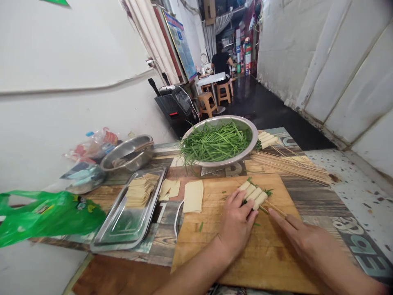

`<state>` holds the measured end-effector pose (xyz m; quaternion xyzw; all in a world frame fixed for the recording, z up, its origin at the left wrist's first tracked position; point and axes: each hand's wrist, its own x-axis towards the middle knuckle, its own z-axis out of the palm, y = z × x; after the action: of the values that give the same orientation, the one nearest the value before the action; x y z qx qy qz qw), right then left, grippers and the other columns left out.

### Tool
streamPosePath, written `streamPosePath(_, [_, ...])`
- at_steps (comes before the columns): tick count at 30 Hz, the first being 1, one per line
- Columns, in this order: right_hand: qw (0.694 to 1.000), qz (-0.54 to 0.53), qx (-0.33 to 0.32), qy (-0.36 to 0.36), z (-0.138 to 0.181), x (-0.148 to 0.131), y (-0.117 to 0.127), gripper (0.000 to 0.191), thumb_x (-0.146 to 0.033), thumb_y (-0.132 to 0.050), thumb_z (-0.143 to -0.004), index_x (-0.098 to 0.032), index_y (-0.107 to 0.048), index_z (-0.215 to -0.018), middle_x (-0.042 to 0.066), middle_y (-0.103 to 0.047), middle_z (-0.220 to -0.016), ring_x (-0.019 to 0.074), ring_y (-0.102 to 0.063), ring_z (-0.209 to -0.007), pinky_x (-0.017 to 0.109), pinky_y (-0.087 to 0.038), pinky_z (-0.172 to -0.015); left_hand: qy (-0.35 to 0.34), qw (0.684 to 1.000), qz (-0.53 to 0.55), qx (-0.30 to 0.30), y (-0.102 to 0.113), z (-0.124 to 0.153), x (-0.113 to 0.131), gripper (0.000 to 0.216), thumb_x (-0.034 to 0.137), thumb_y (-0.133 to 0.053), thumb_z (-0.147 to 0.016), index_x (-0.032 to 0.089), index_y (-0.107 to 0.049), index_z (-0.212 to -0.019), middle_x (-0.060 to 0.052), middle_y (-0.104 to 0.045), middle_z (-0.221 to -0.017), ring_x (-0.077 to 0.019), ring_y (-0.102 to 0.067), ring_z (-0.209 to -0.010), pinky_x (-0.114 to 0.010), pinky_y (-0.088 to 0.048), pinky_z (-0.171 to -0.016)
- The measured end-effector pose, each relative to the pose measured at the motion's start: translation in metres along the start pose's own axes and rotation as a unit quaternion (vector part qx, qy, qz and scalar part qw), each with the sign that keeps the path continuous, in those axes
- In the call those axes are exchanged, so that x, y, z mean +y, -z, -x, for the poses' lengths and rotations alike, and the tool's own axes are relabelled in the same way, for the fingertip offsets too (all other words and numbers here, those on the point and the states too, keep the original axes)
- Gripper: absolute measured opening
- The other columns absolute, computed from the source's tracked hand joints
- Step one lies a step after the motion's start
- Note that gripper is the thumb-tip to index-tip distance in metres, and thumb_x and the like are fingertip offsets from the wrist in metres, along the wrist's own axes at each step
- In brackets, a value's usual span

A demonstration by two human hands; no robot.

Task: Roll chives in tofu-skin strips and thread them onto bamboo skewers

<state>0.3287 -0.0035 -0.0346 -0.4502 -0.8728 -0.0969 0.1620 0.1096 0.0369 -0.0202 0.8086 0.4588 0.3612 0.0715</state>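
Several pale tofu-skin rolls (254, 193) with green chives poking out of their ends lie side by side on the wooden cutting board (211, 246). My left hand (237, 217) is closed over their near side, fingers pressing them together. Thin bamboo skewers (275, 207) run from the rolls toward my right hand (302, 233), which pinches them on the right; how deep their tips sit in the rolls is hidden. A small stack of tofu-skin sheets (193, 196) rests at the board's upper left corner.
Behind the board stands a metal basin of chives (219, 141). Loose skewers (291, 166) and finished rolls (267, 139) lie to its right. A steel tray (123, 229) of stacked sheets, another metal bowl (127, 153) and a green plastic bag (52, 213) are left. A person (221, 63) sits far back.
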Motion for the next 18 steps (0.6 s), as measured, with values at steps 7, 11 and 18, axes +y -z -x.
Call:
streamPosePath(7, [0.998,0.056,-0.023,0.015,0.008,0.013,-0.019,0.069,0.005,-0.037,-0.077,-0.022,-0.043,-0.140,0.001,-0.065,-0.079,0.0070,-0.042,-0.040,0.026,-0.020,-0.040,0.089,0.996,0.017,0.020,0.002,-0.004,-0.023,0.028,0.014,-0.048,-0.091,0.018,-0.072,-0.105,-0.010,-0.071,-0.110,-0.0232,-0.065,-0.102,-0.042,-0.055,-0.092])
streamPosePath(11, [0.997,0.065,-0.038,0.011,0.008,0.020,-0.016,0.075,0.004,-0.038,-0.074,-0.027,-0.041,-0.141,-0.003,-0.058,-0.069,0.0064,-0.036,-0.037,0.031,-0.012,-0.042,0.101,0.993,0.057,0.001,0.004,-0.010,-0.031,0.024,0.015,-0.052,-0.091,0.018,-0.075,-0.098,-0.007,-0.075,-0.098,-0.0198,-0.068,-0.091,-0.036,-0.056,-0.087])
streamPosePath(18, [0.993,0.088,-0.069,0.031,-0.001,0.024,0.002,0.068,0.006,-0.040,-0.077,-0.025,-0.049,-0.136,0.000,-0.062,-0.073,0.0076,-0.039,-0.035,0.033,-0.012,-0.041,0.085,0.995,0.007,-0.042,0.006,-0.014,-0.029,0.023,0.014,-0.053,-0.090,0.019,-0.075,-0.093,-0.006,-0.074,-0.089,-0.0190,-0.064,-0.080,-0.033,-0.054,-0.077])
